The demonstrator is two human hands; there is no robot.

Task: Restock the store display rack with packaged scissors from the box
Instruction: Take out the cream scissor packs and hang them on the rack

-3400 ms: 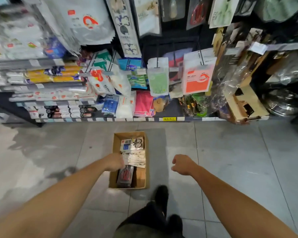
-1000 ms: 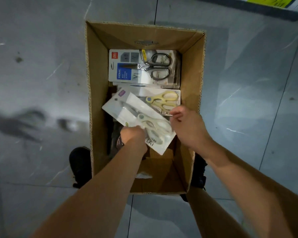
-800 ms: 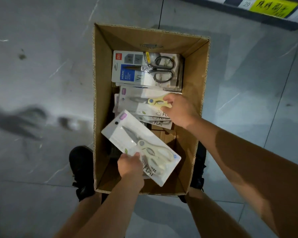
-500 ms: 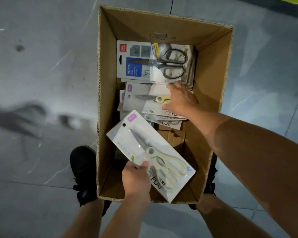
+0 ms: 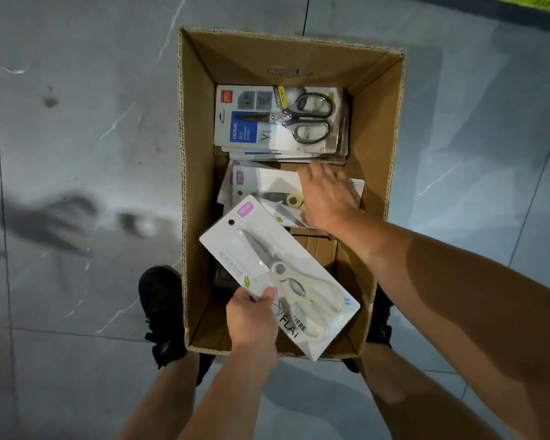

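Fingers (image 5: 269, 294) of left hand (image 5: 251, 319) pinch white pack (image 5: 232, 246) — right hand's (image 5: 327, 198) straight, over yellow-handled pack (image 5: 273, 182).

box (image 5: 197, 185) walls hem packs (image 5: 277, 122), open above

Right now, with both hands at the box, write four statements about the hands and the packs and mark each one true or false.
1. The left hand grips a pack of cream-handled scissors over the cardboard box. True.
2. The right hand holds a second pack lifted clear of the box. False: it rests with straight fingers on the yellow-handled scissors pack, which lies inside the box.
3. The grey-handled scissors packs are stacked at the far end of the box. True.
4. The box stands on a shelf. False: it stands on the grey tiled floor.
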